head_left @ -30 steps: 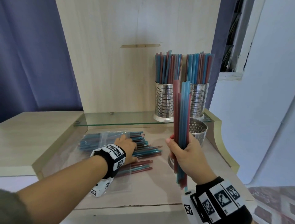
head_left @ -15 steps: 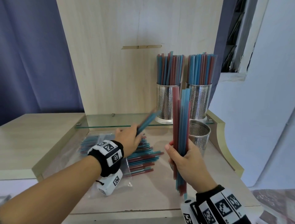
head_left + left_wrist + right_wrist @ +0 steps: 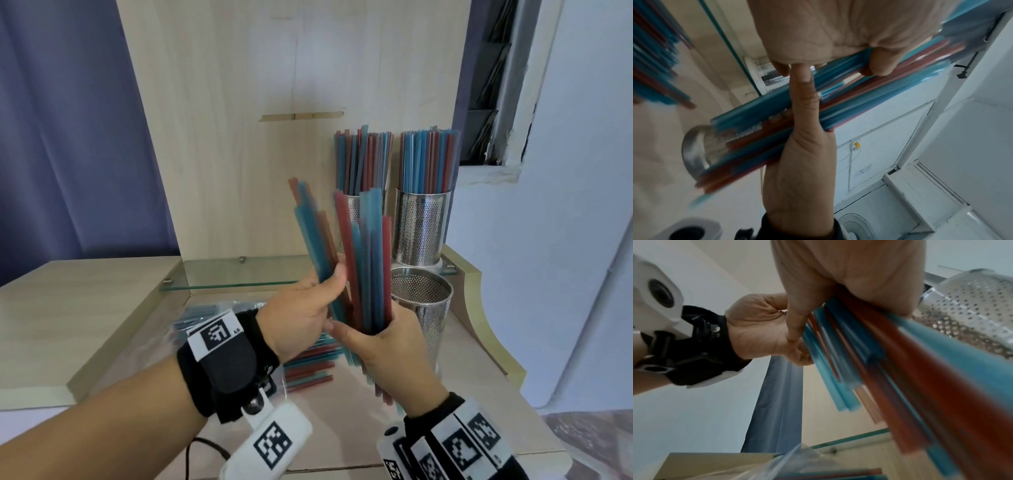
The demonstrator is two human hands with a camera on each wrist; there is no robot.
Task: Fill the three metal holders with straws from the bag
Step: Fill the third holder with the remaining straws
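Note:
My right hand (image 3: pixel 383 346) grips an upright bundle of blue and red straws (image 3: pixel 368 267) in front of me. My left hand (image 3: pixel 308 308) pinches a smaller bunch of straws (image 3: pixel 313 236) and holds it against the left side of that bundle; the two hands touch. An empty perforated metal holder (image 3: pixel 426 301) stands just right of the hands. Two more metal holders (image 3: pixel 421 229), both packed with straws, stand behind it on the glass shelf (image 3: pixel 233 277). The clear bag (image 3: pixel 308 366) with several straws left lies on the desk under my left wrist.
A wooden back panel (image 3: pixel 274 102) rises behind the shelf. Raised wooden side rails border the desk left (image 3: pixel 113 346) and right (image 3: pixel 479 308). A blue curtain (image 3: pixel 61 137) hangs at left, a white wall (image 3: pixel 565 240) at right.
My left hand lifted a bunch of straws off the bag and swung it up and right against the bundle in my right hand, which stayed raised.

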